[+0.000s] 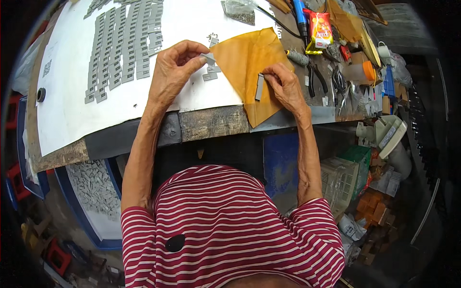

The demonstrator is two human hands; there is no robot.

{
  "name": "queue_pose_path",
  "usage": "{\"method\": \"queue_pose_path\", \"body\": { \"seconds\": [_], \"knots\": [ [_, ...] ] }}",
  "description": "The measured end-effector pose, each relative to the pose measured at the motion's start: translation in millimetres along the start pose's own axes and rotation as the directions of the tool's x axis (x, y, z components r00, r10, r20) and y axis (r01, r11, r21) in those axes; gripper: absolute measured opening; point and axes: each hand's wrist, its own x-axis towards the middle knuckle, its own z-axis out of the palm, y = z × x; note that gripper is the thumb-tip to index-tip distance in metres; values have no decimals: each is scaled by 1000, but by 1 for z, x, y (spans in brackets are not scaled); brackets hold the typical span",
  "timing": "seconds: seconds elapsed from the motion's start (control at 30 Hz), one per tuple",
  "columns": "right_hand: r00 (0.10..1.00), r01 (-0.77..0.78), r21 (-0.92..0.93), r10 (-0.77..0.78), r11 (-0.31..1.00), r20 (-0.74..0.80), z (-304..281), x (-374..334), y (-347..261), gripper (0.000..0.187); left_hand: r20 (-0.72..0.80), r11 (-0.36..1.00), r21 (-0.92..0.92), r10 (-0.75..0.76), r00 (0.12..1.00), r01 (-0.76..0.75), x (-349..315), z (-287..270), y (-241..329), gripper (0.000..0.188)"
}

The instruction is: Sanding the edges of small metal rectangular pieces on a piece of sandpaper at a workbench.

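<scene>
My left hand is closed, pinching a small flat grey piece between thumb and fingertips above the white sheet. A few similar loose grey pieces lie just beneath it. Over the amber-brown sheet, my right hand is closed on the upper end of a narrow grey strip, which points down toward me. Farther left, many grey pieces lie side by side in long rows. Tiny dark bits are scattered beyond my left fingertips.
A clear bag of small parts lies at the back. To the right are a red and yellow packet, a thread spool, black-handled pliers and an orange-lidded jar. A blue tray of grey pieces stands below the table's left.
</scene>
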Motion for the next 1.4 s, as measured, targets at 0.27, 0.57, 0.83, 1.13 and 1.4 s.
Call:
{"method": "queue_pose_path", "body": {
  "seconds": [0.27, 0.57, 0.83, 1.13, 1.4],
  "knots": [
    [998, 63, -43, -62, 997, 10, 1, 1, -2, 7, -13, 999, -12, 49, 999, -49, -1, 1, -2, 16],
    [994, 112, -117, -112, 987, 2, 5, 0, 3, 6, 15, 999, -6, 40, 999, -39, -1, 0, -1, 16],
    [990, -141, 102, 140, 985, 11, 2, 1, 9, 10, -7, 999, -30, 38, 999, -38, -2, 2, -1, 16],
    [973, -230, 173, 224, 958, 52, -1, 2, 3, 13, 33, 1000, -10, 26, 999, -25, -4, 4, 2, 17],
    [998, -7, -65, 3, 998, -68, 8, 0, -1, 6, 33, 999, -32, 45, 998, -44, -4, 4, 0, 17]
  ]
}}
